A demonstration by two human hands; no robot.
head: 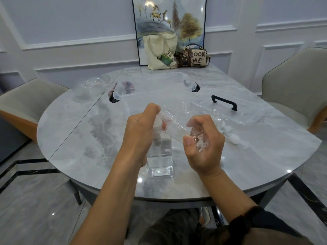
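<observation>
the left hand (141, 133) curls round the top of a clear bottle (161, 161) that stands upright on the table (70, 138) close to its near edge, about midway along. the bottle's neck is hidden behind the palm, and the left fingers are mostly out of sight, with only the thumb showing on top. the right hand (203, 147) holds a clear tube (176, 129) tilted in the air just above the bottle. its fingers (197, 121) are curled over the tube and the thumb is pressed beneath, with crumpled film (200, 141) bunched in the palm. the tube's upper end reaches the left thumb, but it is see-through and i cannot tell where it ends or whether it touches the bottle. toward the middle of the table a clear box (152, 91) with black latches is barely outlined. a clear lid (224, 110) with a black handle lies nearer the right edge. white bits (233, 137) by that edge are too faint to name. a tote bag (161, 50) and a handbag (195, 56) stand at the far edge.
</observation>
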